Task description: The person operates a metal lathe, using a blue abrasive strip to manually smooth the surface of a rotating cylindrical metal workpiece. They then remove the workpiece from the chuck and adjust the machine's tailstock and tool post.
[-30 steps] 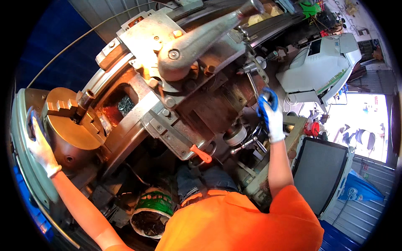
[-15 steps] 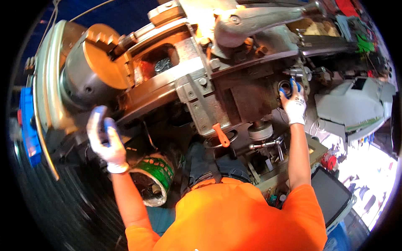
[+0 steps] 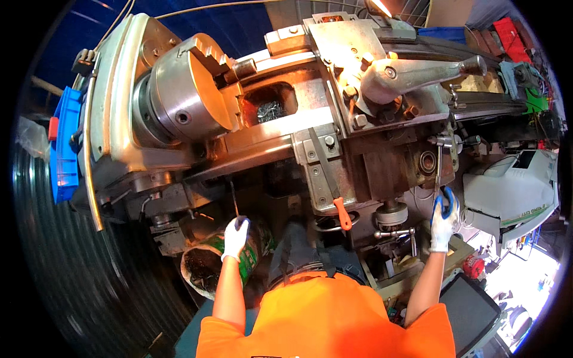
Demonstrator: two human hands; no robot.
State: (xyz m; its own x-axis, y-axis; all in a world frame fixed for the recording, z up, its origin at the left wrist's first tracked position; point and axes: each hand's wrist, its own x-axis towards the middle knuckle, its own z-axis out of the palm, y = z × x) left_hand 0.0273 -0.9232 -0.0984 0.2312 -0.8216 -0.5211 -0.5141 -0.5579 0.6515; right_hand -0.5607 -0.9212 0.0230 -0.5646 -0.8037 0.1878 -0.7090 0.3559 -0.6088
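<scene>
A metal lathe stands before me, with its big grey chuck [image 3: 179,98] at the left and its carriage [image 3: 376,170] right of the middle. My left hand [image 3: 236,237], in a white glove with dark fingertips, is closed round the lower end of a thin lever [image 3: 233,197] hanging below the bed. My right hand [image 3: 443,222], gloved in white and blue, is closed at the lower end of a long metal lever [image 3: 440,170] at the carriage's right side. Left of that lever a round bearing [image 3: 427,161] shows in the carriage front. A file with an orange handle [image 3: 342,213] leans against the carriage.
A green and white bucket [image 3: 206,262] lies tilted beside my left forearm. The tool post handle [image 3: 418,76] juts right above the carriage. A handwheel [image 3: 391,216] and a crossbar handle [image 3: 397,234] project towards me. A blue tray [image 3: 67,146] hangs at the far left.
My right hand has left the round bearing and moved down to the lever's end. My left hand, raised and spread before, has come down and closed on the thin lever. The view has shifted.
</scene>
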